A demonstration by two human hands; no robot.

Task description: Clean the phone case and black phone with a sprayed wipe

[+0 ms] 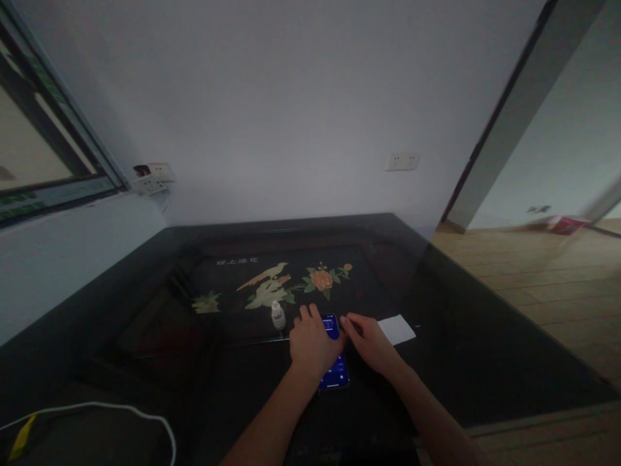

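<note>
A phone (334, 369) with a lit blue screen lies flat on the dark table (145, 304). My left hand (310, 343) rests on its left side with the fingers curled over the upper edge. My right hand (369, 340) lies at the phone's right edge, its fingertips pinched at the top right corner. What the fingertips grip, if anything besides the phone, is too small to see. A small clear bottle (278, 315) with a white cap stands upright just left of my left hand. A white rectangular sheet (396, 329) lies flat right of my right hand.
The tabletop carries an inlaid picture of a bird and flowers (281, 281). A white cable (121, 414) loops over the near left corner. Wall sockets (154, 178) sit at the left. Right of the table lies wooden floor (543, 285) and an open doorway.
</note>
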